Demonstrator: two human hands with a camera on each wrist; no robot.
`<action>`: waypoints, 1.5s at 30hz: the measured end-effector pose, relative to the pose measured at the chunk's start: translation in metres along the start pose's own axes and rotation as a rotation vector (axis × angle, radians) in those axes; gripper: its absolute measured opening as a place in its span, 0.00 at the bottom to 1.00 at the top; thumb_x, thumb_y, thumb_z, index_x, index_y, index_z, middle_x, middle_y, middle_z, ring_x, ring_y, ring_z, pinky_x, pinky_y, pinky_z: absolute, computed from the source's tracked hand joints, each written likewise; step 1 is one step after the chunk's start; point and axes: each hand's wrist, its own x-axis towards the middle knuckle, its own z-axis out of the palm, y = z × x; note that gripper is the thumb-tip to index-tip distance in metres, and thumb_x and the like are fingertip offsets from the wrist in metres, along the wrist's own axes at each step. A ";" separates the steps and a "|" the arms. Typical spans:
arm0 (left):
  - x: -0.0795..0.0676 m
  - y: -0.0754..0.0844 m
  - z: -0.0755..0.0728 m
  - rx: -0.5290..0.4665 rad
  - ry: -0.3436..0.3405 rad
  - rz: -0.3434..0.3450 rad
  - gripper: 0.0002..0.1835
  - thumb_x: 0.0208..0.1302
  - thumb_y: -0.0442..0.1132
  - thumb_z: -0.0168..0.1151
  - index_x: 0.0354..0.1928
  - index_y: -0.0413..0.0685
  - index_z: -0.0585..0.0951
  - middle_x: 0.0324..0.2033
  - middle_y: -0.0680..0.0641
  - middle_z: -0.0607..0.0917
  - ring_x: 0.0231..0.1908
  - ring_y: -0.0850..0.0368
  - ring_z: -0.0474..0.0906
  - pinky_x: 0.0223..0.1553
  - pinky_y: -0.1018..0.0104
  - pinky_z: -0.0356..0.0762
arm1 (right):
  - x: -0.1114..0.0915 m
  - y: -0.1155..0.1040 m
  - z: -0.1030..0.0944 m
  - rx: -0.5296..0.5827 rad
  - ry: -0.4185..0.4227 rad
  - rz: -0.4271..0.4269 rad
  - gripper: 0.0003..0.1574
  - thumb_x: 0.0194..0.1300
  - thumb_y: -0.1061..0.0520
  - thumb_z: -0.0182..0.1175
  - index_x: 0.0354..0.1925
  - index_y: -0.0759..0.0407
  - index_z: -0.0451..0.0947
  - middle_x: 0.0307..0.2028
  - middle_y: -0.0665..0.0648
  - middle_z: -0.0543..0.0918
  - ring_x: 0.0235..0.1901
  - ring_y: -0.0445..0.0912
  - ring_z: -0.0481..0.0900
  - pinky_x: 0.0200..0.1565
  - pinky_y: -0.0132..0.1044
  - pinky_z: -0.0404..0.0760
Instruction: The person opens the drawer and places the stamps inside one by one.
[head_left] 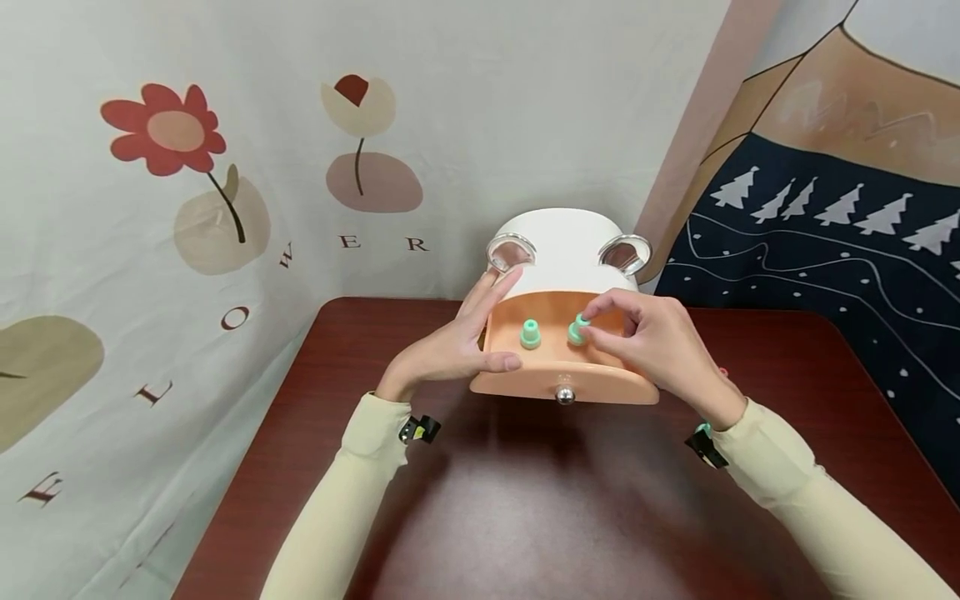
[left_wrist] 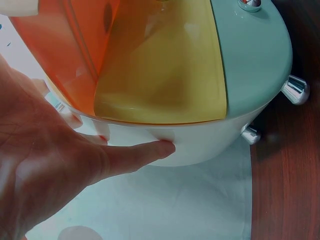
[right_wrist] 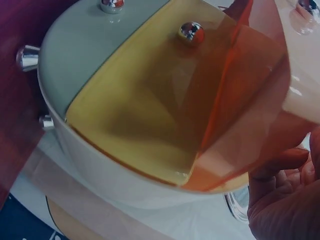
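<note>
At the far left, a pale wall cloth (head_left: 255, 50) carries a red flower print (head_left: 176, 131), a cream tulip print (head_left: 360, 104) and letters running F, L, O, W, E, R. Below it spreads a dark reddish-brown table (head_left: 292, 450), over which a cream left sleeve reaches in, a small black device (head_left: 420, 429) at its cuff. The left hand (head_left: 465, 337) is spread, its fingers long and nearly straight along the left side of a white cabinet (head_left: 562, 275) and its thumb by the left end of a peach drawer (head_left: 553, 343); it steadies rather than grasps. In the left wrist view, a yellow drawer front (left_wrist: 165, 75) and a grey-green drawer front (left_wrist: 255, 55) sit next to the pulled-out drawer. Two silver rings stand on the cabinet's top like ears, the left one (head_left: 510, 237) just above the left fingertips. Inside the drawer, one mint-green peg (head_left: 530, 335) stands upright on the left, and a ball-shaped silver knob (head_left: 565, 395) marks the middle of the drawer's front. Right of that, the right hand (head_left: 660, 342) pinches a second mint peg (head_left: 576, 335) between thumb and index finger; whether this peg touches the drawer floor, I cannot tell. Farther right come the cream right sleeve and a navy cloth (head_left: 735, 283) printed with white fir trees (head_left: 885, 215).
</note>
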 end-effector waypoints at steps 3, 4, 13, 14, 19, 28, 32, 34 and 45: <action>0.000 0.001 0.000 0.001 0.002 -0.004 0.69 0.54 0.88 0.63 0.89 0.76 0.40 0.87 0.55 0.32 0.83 0.63 0.23 0.79 0.33 0.46 | 0.004 -0.001 0.003 0.002 -0.016 -0.009 0.09 0.66 0.53 0.81 0.43 0.42 0.92 0.18 0.47 0.74 0.18 0.45 0.69 0.20 0.35 0.63; 0.000 0.001 0.000 0.000 0.002 -0.006 0.69 0.53 0.88 0.62 0.89 0.76 0.40 0.87 0.54 0.32 0.83 0.63 0.23 0.79 0.33 0.46 | 0.005 -0.001 0.004 0.005 -0.022 -0.009 0.09 0.66 0.53 0.81 0.43 0.42 0.92 0.19 0.47 0.75 0.18 0.45 0.69 0.20 0.35 0.63; 0.000 0.001 0.000 -0.002 0.007 -0.003 0.67 0.56 0.85 0.65 0.89 0.76 0.41 0.87 0.55 0.33 0.83 0.61 0.24 0.79 0.33 0.44 | 0.012 -0.003 0.010 0.040 -0.086 -0.011 0.07 0.67 0.55 0.80 0.43 0.46 0.94 0.37 0.44 0.90 0.22 0.48 0.69 0.23 0.36 0.66; 0.000 0.001 0.000 0.000 0.007 -0.001 0.66 0.57 0.84 0.65 0.89 0.76 0.41 0.87 0.56 0.33 0.83 0.61 0.24 0.79 0.33 0.45 | 0.012 -0.003 0.010 0.044 -0.092 -0.011 0.07 0.67 0.55 0.80 0.43 0.46 0.94 0.37 0.44 0.90 0.22 0.48 0.69 0.23 0.36 0.66; 0.000 0.002 -0.001 0.011 0.006 0.012 0.64 0.61 0.80 0.67 0.89 0.75 0.41 0.86 0.58 0.33 0.83 0.61 0.24 0.79 0.32 0.44 | 0.013 -0.003 0.009 0.053 -0.113 -0.005 0.07 0.67 0.55 0.80 0.44 0.46 0.94 0.39 0.44 0.91 0.22 0.47 0.70 0.22 0.36 0.68; -0.001 0.003 0.000 -0.008 0.013 -0.001 0.67 0.57 0.84 0.66 0.90 0.74 0.42 0.87 0.55 0.34 0.83 0.61 0.24 0.79 0.33 0.44 | 0.008 -0.005 0.005 0.073 -0.088 0.040 0.09 0.68 0.55 0.80 0.46 0.47 0.94 0.41 0.46 0.91 0.26 0.49 0.73 0.25 0.35 0.70; -0.001 0.002 0.001 -0.003 0.013 -0.003 0.67 0.57 0.84 0.66 0.90 0.74 0.42 0.87 0.55 0.35 0.84 0.60 0.25 0.80 0.34 0.43 | 0.002 -0.005 0.004 0.068 -0.034 0.042 0.08 0.68 0.56 0.79 0.46 0.47 0.94 0.34 0.46 0.89 0.23 0.48 0.72 0.23 0.34 0.67; -0.002 0.002 0.001 0.001 0.012 -0.005 0.67 0.56 0.85 0.64 0.90 0.74 0.42 0.87 0.54 0.34 0.84 0.60 0.25 0.80 0.34 0.44 | 0.000 -0.005 0.003 0.063 -0.009 0.025 0.08 0.69 0.57 0.79 0.45 0.47 0.94 0.28 0.45 0.86 0.22 0.47 0.72 0.22 0.33 0.67; -0.001 0.002 0.002 -0.003 0.008 -0.006 0.67 0.56 0.86 0.64 0.90 0.75 0.41 0.87 0.55 0.33 0.83 0.63 0.24 0.79 0.33 0.45 | -0.023 0.003 -0.009 0.074 0.132 -0.022 0.11 0.72 0.63 0.74 0.50 0.51 0.91 0.37 0.47 0.91 0.24 0.43 0.78 0.25 0.30 0.75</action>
